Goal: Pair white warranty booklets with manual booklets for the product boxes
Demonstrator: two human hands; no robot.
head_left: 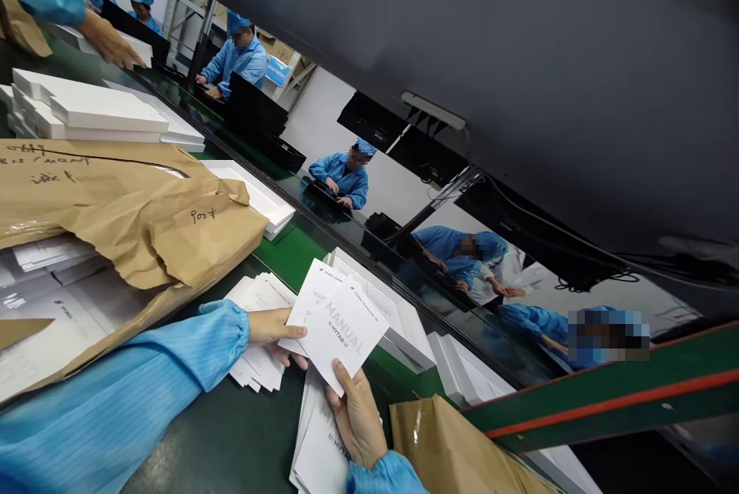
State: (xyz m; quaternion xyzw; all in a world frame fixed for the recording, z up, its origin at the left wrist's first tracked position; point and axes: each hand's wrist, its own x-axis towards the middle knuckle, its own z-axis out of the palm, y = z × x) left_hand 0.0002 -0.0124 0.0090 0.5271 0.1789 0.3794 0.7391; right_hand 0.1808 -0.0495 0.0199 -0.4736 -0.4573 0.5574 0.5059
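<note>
My left hand [274, 331] pinches a white leaflet [315, 290] between thumb and fingers. Its printed title is partly covered. Overlapping it is a white booklet [361, 321] marked "MANUAL" and "HYTAB", whose lower corner my right hand [359, 413] grips. Beneath my left hand lies a loose pile of white leaflets [265, 371]. A stack of manuals [323, 432] sits on the dark table [202, 432], partly behind my right hand. To the left, a torn brown paper package [202, 225] shows more printed booklets [69, 325] inside.
White boxes [109, 105] are piled at far left; another open white box [398, 317] lies on the green belt [289, 252] beyond my hands. A brown package [450, 448] stands at lower right. A co-worker's hand [109, 40] touches a box. People in blue work across the line.
</note>
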